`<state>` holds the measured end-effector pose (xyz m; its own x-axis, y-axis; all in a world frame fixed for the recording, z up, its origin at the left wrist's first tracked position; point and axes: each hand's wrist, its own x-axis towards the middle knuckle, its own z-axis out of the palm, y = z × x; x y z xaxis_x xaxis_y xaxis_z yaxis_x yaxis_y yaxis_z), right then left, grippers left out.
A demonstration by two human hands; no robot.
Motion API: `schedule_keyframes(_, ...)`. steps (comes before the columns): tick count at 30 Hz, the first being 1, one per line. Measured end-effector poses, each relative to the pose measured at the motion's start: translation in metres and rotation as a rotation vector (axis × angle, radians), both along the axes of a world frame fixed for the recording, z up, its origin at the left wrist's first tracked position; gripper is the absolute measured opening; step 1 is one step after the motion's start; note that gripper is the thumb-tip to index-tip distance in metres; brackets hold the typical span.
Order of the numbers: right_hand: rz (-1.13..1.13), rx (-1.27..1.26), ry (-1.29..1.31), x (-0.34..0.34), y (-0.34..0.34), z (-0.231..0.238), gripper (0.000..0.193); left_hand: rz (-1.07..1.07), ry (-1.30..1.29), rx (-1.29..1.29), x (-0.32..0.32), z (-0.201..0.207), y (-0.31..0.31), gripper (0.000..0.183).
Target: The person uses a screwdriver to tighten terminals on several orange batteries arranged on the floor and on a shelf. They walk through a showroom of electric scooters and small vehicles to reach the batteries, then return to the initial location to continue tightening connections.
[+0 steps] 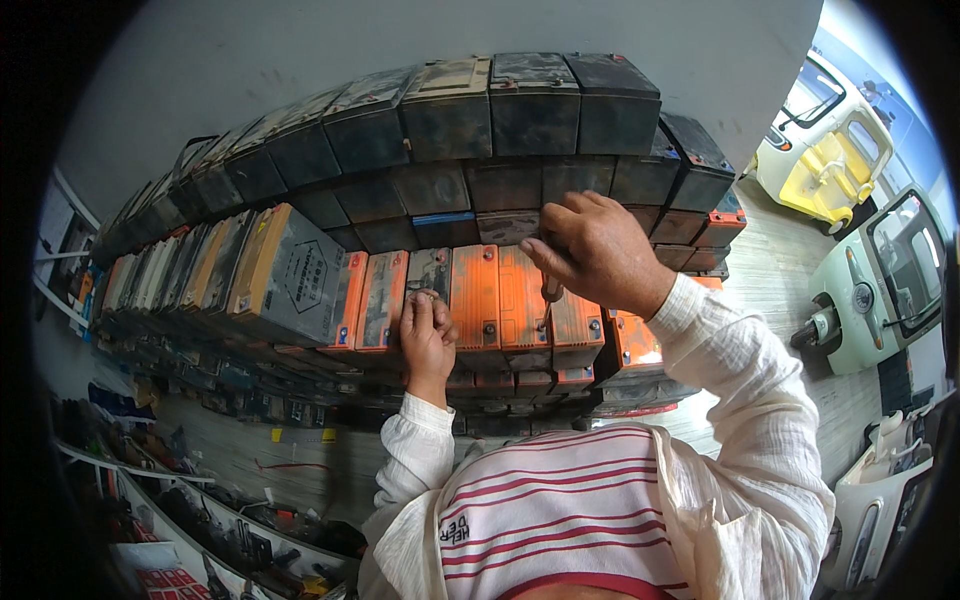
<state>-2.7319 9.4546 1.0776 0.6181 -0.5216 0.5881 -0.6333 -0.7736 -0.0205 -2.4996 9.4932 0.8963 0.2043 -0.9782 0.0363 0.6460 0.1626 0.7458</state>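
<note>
My right hand (595, 245) is closed in a fist round a screwdriver (552, 290), held upright with most of its handle hidden. The tip points down near a terminal at the front of an orange battery (520, 285). Farther left, my left hand (428, 325) rests over the front of a dusty grey battery (430, 268), its fingers curled together. Whatever they may pinch is too small or hidden to make out. More orange batteries (474, 285) stand in the same row, with dark terminals along their near edges.
Behind the row rise stacked dark batteries (534, 105) against a grey wall (400, 30). Cardboard-edged grey batteries (285, 270) stand on the left. Parts fill a low shelf (200, 500) at lower left. Pale small vehicles (865, 285) stand at the right on a wooden floor (770, 235).
</note>
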Motion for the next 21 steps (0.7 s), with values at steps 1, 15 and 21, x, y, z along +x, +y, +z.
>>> schedule_keyframes(1, 0.027, -0.147, -0.049, 0.002, -0.003, -0.008, 0.029, 0.006, -0.001, -0.004, 0.0, 0.0, 0.001, 0.021)
schedule_keyframes(15, 0.222, 0.799, -0.947, 0.035, 0.006, -0.043, 0.037, -0.003, -0.016, -0.01, -0.002, -0.003, 0.003, 0.022)
schedule_keyframes(21, 0.287, 0.864, -0.919, 0.028, 0.002, -0.039, 0.037, 0.01, -0.022, 0.028, -0.002, -0.003, -0.001, 0.022)
